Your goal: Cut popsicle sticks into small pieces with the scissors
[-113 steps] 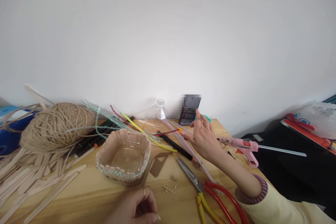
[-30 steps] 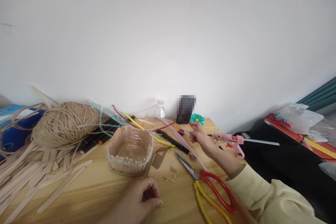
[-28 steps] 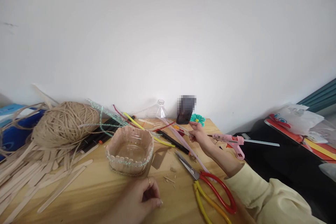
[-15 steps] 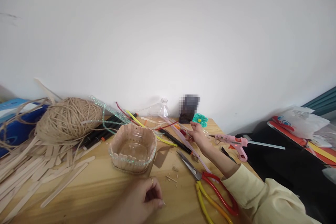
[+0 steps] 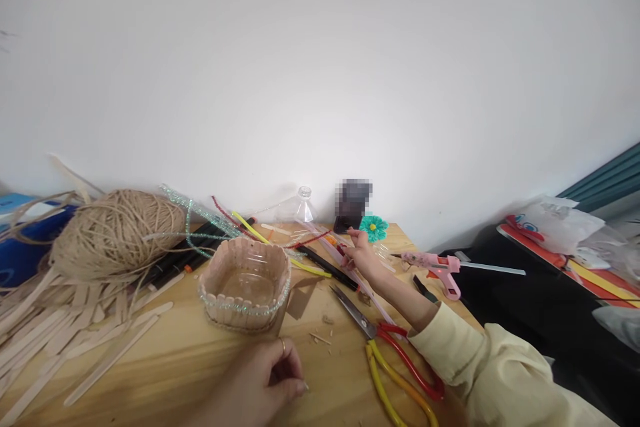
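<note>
My left hand [image 5: 267, 373], with a ring on one finger, rests low on the table in front of the basket. Its fingers are curled in toward the thumb; whether anything small is inside is hidden. A basket of trimmed wooden sticks [image 5: 225, 310], with a glittery green band around it and a clear plastic liner, stands just beyond. My right hand [image 5: 361, 259] reaches to the back of the table with fingers closed at a small dark red thing [image 5: 342, 250], too small to name. Right behind that hand sits a teal fuzzy flower [image 5: 374, 228] with a yellow centre.
Red-and-yellow-handled scissors [image 5: 370, 330] lie half open under my right forearm. A pink glue gun [image 5: 433, 263] with its stick lies at the right edge. A twine ball [image 5: 120, 233], wooden craft sticks [image 5: 113, 363] and pipe cleaners [image 5: 240, 219] crowd the left and back.
The view has shifted a little, so everything sits slightly further left. Both hands hold nearly the same poses and places on the table.
</note>
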`<state>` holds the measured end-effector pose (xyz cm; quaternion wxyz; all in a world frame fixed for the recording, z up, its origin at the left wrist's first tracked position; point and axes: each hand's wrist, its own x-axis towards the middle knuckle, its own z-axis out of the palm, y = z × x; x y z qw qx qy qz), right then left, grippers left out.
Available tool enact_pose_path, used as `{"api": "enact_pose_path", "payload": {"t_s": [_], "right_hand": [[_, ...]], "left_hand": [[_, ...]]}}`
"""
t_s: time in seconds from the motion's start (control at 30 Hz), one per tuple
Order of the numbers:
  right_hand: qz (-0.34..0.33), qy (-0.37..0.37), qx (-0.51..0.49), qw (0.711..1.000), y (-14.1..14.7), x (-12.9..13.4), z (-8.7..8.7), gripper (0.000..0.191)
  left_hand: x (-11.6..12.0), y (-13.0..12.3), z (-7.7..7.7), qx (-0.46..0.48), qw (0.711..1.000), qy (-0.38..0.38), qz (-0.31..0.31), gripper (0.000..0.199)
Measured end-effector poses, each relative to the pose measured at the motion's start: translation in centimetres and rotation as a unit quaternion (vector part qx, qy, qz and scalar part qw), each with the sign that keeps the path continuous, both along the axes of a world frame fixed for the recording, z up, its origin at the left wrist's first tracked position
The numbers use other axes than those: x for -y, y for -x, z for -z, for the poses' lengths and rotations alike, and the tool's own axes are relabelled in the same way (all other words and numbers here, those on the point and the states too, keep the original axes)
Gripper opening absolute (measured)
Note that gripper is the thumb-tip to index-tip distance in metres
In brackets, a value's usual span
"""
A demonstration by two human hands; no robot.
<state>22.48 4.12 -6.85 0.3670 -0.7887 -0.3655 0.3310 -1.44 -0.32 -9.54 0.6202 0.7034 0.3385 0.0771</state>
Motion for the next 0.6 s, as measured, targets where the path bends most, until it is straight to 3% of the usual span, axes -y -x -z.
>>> {"api": "enact_pose_path", "payload": {"t_s": [0.6], "right_hand": [[-0.008, 0.015, 0.006, 1.000, 1.0, 0.1, -0.5, 0.028]], "left_hand": [[0.0, 0.1, 0.1, -0.009, 1.000, -0.005, 0.003, 0.010]]}}
